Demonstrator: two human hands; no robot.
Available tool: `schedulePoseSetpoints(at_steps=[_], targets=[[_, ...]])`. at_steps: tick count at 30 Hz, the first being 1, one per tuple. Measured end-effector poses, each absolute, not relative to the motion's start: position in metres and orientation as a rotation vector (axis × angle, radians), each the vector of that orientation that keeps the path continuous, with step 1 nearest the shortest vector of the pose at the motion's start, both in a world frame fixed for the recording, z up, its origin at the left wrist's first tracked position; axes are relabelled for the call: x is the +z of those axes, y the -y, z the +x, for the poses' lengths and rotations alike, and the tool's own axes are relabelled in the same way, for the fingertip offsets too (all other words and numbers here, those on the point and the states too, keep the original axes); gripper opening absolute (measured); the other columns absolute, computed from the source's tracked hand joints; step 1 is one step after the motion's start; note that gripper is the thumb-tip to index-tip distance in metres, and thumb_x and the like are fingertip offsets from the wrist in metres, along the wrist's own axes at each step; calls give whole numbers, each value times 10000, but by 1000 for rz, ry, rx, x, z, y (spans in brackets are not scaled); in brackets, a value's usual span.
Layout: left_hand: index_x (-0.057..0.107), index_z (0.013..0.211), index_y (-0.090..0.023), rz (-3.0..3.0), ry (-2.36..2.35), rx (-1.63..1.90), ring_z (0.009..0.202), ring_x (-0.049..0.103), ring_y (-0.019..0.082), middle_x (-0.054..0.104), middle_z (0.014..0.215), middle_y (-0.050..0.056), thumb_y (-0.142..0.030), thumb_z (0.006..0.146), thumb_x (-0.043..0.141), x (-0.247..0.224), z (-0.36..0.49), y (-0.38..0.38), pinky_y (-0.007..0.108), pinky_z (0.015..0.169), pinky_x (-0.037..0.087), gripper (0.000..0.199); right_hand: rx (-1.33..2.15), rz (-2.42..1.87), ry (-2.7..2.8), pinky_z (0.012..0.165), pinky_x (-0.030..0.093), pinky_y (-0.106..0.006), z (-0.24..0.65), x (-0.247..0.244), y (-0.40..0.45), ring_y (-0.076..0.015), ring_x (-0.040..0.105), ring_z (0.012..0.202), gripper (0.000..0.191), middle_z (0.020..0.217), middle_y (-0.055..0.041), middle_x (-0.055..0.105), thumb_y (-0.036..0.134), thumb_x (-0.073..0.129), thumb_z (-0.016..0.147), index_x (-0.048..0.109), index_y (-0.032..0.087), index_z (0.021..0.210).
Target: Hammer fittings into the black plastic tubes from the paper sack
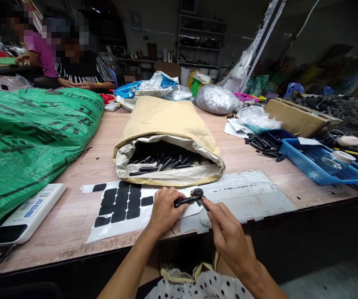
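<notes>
My left hand (164, 209) grips a slim black plastic part (187, 199) with a round end, just above the table's front edge. My right hand (224, 228) pinches the same part near its round end (197, 192) with thumb and forefinger. Left of my left hand lies a white backing sheet (104, 228) carrying several black square pads (120, 204). Behind my hands, a tan paper sack (166, 120) lies on its side, its open mouth holding several more black parts (163, 162).
A big green woven bag (26, 137) fills the left side, with a white scale (26, 214) before it. A blue tray (322, 164), loose black parts (263, 145) and a cardboard box (297, 114) sit at right. Two people sit at the far left.
</notes>
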State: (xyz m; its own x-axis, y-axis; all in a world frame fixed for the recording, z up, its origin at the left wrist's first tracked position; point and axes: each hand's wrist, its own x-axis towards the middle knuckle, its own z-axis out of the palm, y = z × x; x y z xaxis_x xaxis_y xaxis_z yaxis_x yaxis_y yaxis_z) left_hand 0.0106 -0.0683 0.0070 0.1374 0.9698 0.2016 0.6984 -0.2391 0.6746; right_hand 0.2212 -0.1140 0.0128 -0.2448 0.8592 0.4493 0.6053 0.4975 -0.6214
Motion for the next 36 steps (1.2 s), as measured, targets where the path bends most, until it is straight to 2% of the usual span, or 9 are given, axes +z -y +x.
schedulePoseSetpoints(at_steps=[6,12,16,20,27,30,33,36], targets=[[734,893,-268,2013,-1613,852,901,563,227,676,852,-12,-242,820,729,8,11,68,414,885,383,78,440,-1227,1983,794,589,-298,226,9,114,-182,677,885,490,1017,-62,663,158,398,1015,532,316,1460],[744,946,-271,2028,-1604,820,914,562,234,667,856,-4,-301,865,709,8,9,67,421,894,388,93,252,-1372,1912,861,540,-316,252,13,92,-201,660,1017,427,1117,-66,670,208,451,1014,565,279,1419],[745,1006,-281,2022,-1561,803,936,562,234,676,901,2,-365,952,621,7,6,66,430,906,378,159,-62,-1571,1986,784,497,-341,282,4,64,-225,627,914,366,973,-56,680,199,477,996,664,254,1305],[742,1012,-287,2012,-1545,791,936,554,228,675,917,2,-392,997,555,7,5,67,429,911,366,215,-302,-1578,2074,818,449,-349,295,-11,49,-232,560,897,345,898,-56,669,152,514,969,710,247,1236],[733,1001,-269,2053,-1567,756,929,545,232,671,924,12,-401,1024,491,1,4,61,423,897,357,277,-351,-1644,2010,804,398,-331,289,-15,52,-208,537,890,336,910,-41,651,147,543,959,702,266,1230],[716,1013,-249,2038,-1533,802,943,545,241,668,939,28,-396,1022,485,14,6,69,417,901,366,274,-347,-1659,2013,802,389,-331,289,-14,52,-209,533,901,335,918,-41,647,158,554,954,697,270,1237],[685,1061,-247,1973,-1326,829,1002,569,232,682,1024,35,-389,1031,467,39,16,98,372,918,397,263,-344,-1676,2015,797,379,-331,289,-14,52,-209,526,907,336,929,-38,645,171,552,959,691,278,1245],[691,1074,-285,1858,-1025,573,931,630,185,713,997,-1,-398,1036,465,45,31,138,288,841,440,256,-346,-1681,2007,790,369,-335,289,-15,52,-211,520,902,328,933,-38,646,182,552,961,692,277,1242]])
